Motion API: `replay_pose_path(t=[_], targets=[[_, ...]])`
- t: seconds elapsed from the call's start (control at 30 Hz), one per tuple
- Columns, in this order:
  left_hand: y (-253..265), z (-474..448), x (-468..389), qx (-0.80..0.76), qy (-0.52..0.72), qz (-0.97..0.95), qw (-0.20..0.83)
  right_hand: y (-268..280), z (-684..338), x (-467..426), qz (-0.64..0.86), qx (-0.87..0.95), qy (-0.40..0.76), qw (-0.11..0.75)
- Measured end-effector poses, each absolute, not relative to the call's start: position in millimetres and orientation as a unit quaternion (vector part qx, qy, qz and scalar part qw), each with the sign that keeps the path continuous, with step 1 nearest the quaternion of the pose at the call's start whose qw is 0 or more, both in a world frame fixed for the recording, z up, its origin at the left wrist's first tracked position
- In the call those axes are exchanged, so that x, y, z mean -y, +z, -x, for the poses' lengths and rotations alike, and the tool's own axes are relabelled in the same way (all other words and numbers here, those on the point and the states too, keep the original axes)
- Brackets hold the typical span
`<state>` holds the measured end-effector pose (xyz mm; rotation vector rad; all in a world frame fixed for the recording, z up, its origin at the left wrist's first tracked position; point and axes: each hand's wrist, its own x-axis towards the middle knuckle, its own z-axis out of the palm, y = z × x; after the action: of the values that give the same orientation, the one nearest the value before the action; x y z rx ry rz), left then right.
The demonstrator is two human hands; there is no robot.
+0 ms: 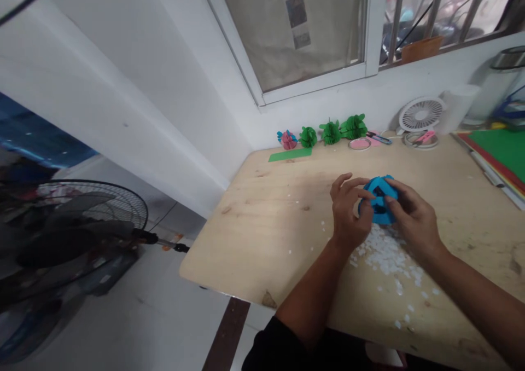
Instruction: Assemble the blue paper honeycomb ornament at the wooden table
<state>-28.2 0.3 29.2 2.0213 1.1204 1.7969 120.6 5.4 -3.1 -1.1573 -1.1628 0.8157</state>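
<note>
Between my two hands is a blue paper craft [385, 215] with dark openings in its front, held a little above the wooden table. My left hand [351, 209] pinches its left side with thumb and fingers. On the other side my right hand [414, 218] grips it, the thumb pressed on its face and the fingers behind. Many small white paper scraps [388, 253] lie on the table below and around my hands. The back of the blue piece is hidden.
Three green paper craft balls [331, 132] and a pink one [288, 139] line the wall beside a green strip [290, 155]. A small white fan [421, 115], tape rolls [360, 144], a cutter [379, 138] and coloured sheets [498, 149] sit right. A large fan [82, 223] stands left of the table [254, 223].
</note>
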Motion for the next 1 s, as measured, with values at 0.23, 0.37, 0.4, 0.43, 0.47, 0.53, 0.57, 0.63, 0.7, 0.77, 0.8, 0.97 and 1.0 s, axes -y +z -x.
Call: replay_pose_path(t=[0.23, 0.37, 0.4, 0.43, 0.47, 0.53, 0.57, 0.63, 0.7, 0.77, 0.8, 0.97, 1.0], targets=[[26, 20, 5, -0.360, 0.569, -0.735, 0.078, -2, -127, -17, 0.523, 0.411, 0.371, 0.648], [18, 14, 2, -0.382, 0.540, -0.750, 0.015, -4, -127, -18, 0.527, 0.413, 0.370, 0.644], [16, 13, 2, -0.383, 0.537, -0.751, 0.003, -5, -127, -18, 0.526, 0.416, 0.371, 0.643], [14, 12, 2, -0.386, 0.534, -0.752, -0.006, -5, -127, -18, 0.522, 0.419, 0.373, 0.642], [13, 11, 2, -0.393, 0.529, -0.752, -0.013, -5, -127, -17, 0.519, 0.423, 0.376, 0.641], [10, 10, 2, -0.412, 0.515, -0.751, -0.028, -5, -127, -17, 0.512, 0.434, 0.380, 0.637], [9, 10, 2, -0.423, 0.508, -0.750, -0.037, -5, -126, -16, 0.509, 0.441, 0.379, 0.634], [6, 9, 1, -0.443, 0.497, -0.744, -0.052, -5, -125, -15, 0.506, 0.454, 0.375, 0.630], [4, 8, 0, -0.459, 0.492, -0.737, -0.061, -5, -124, -13, 0.502, 0.460, 0.374, 0.630], [1, 8, -1, -0.471, 0.489, -0.731, -0.065, -5, -122, -12, 0.497, 0.460, 0.380, 0.630], [0, 7, -2, -0.477, 0.486, -0.729, -0.066, -5, -121, -11, 0.496, 0.459, 0.383, 0.630], [0, 6, -1, -0.501, 0.458, -0.732, -0.062, -5, -120, -11, 0.497, 0.452, 0.394, 0.628], [1, 6, -1, -0.504, 0.456, -0.731, -0.060, -5, -120, -11, 0.498, 0.453, 0.392, 0.627]])
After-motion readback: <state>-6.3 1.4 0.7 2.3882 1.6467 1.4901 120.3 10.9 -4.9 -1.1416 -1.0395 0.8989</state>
